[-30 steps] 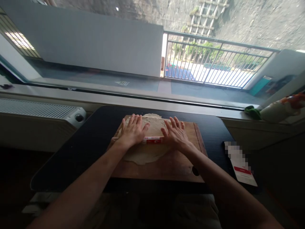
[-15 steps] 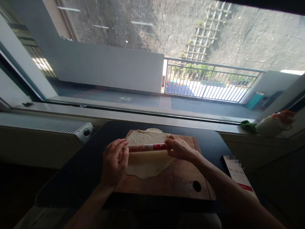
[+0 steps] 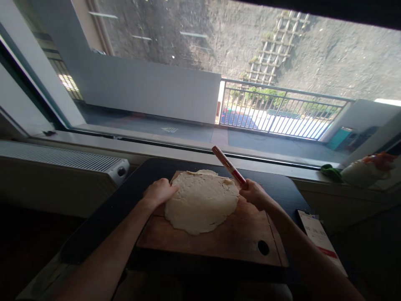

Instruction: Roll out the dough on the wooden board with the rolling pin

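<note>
A wide, thin sheet of dough [image 3: 202, 202] lies flat on a wooden cutting board [image 3: 250, 234], its outline uneven and its far edge slightly folded. My left hand [image 3: 160, 193] is at the dough's left edge, fingers curled and thumb against the rim, closed on it; the fingertips are hidden. In my right hand [image 3: 255, 193] is a brown rolling pin [image 3: 224, 159] with a red-and-white band, gripped by one end. The pin is raised off the dough and tilts up to the left, beyond the dough's right edge.
The board rests on a black table [image 3: 103, 225] below a large window. A phone [image 3: 321, 238] showing a timer lies at the table's right edge. A white radiator [image 3: 62, 167] stands to the left. On the sill are a green cloth [image 3: 331, 172] and a pale jar [image 3: 357, 173].
The rolling pin has come up off the dough, now held only by my right hand, which moved right. My left hand let go of the pin and closed at the dough's left edge.
</note>
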A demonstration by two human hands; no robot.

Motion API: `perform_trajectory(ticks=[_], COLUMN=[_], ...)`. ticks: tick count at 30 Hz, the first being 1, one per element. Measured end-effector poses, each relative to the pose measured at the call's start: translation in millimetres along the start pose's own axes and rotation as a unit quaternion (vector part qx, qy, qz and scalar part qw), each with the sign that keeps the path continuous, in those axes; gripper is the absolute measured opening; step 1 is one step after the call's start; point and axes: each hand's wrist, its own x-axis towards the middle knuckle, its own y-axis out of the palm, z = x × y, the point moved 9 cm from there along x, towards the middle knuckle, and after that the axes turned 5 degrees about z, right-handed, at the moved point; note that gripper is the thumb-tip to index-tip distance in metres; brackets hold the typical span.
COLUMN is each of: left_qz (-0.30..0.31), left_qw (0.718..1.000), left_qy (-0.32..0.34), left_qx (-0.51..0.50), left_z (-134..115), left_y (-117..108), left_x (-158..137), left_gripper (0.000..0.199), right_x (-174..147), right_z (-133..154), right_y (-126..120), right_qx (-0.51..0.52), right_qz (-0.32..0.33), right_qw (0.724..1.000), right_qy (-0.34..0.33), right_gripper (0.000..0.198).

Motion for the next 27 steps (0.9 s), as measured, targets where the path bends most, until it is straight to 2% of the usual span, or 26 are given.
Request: perform_trajectory(ticks=[2, 4, 6, 7, 10, 13, 16, 18, 21, 24, 25, 27], left_qz=[0.030, 0.024, 0.012, 0.024, 0.127, 0.206, 0.201, 0.192, 0.204, 0.210, 0.202, 0.172], left_qw=[0.999, 0.997, 0.987, 0.973, 0.893, 0.820, 0.764, 0.715, 0.643, 0.606, 0.599, 0.588], left_qy=[0.020, 0.041, 0.043, 0.036, 0.015, 0.008, 0.005, 0.002, -0.012, -0.057, -0.069, -0.075], left_qx=[-0.023, -0.059, -0.155, -0.226, -0.431, -0.534, -0.613, -0.672, -0.738, -0.765, -0.772, -0.787], left_z=[-4.5, -10.4, -11.5, -10.2, -10.9, -19.9, -32.2, -43.6, -61.0, -69.3, -70.9, -74.3], left_y=[1.0, -0.2, 1.1, 6.0, 35.5, 56.3, 54.8, 49.5, 52.3, 74.0, 81.4, 91.8], left_x=[7.5, 7.0, 0.3, -4.2, -21.0, -38.6, -54.1, -68.5, -97.9, -125.1, -131.3, -138.9], left_gripper=[0.035, 0.025, 0.023, 0.025, 0.036, 0.041, 0.035, 0.032, 0.030, 0.030, 0.031, 0.032], right_x=[-25.8, -50.0, -70.2, -78.8, -100.3, -120.2, -137.8, -144.4, -141.6, -128.3, -123.3, -114.2], right_z=[-9.4, -12.8, -11.4, -9.9, -2.8, 3.1, 8.5, 16.5, 31.7, 34.1, 32.1, 27.8], right_y=[12.0, 24.0, 32.8, 36.2, 46.6, 59.3, 74.1, 84.9, 98.3, 103.1, 103.1, 99.5], right_qx=[0.110, 0.196, 0.250, 0.271, 0.325, 0.372, 0.419, 0.464, 0.562, 0.620, 0.620, 0.599], right_qz=[0.009, 0.009, 0.001, -0.002, 0.010, 0.027, 0.022, 0.017, -0.003, -0.065, -0.085, -0.106], right_qw=[0.994, 0.980, 0.968, 0.962, 0.944, 0.924, 0.901, 0.878, 0.823, 0.779, 0.777, 0.790], right_qy=[0.014, 0.023, 0.030, 0.036, 0.057, 0.086, 0.113, 0.112, 0.083, 0.067, 0.069, 0.070], right_gripper=[0.020, 0.018, 0.017, 0.017, 0.021, 0.023, 0.028, 0.034, 0.041, 0.039, 0.038, 0.034])
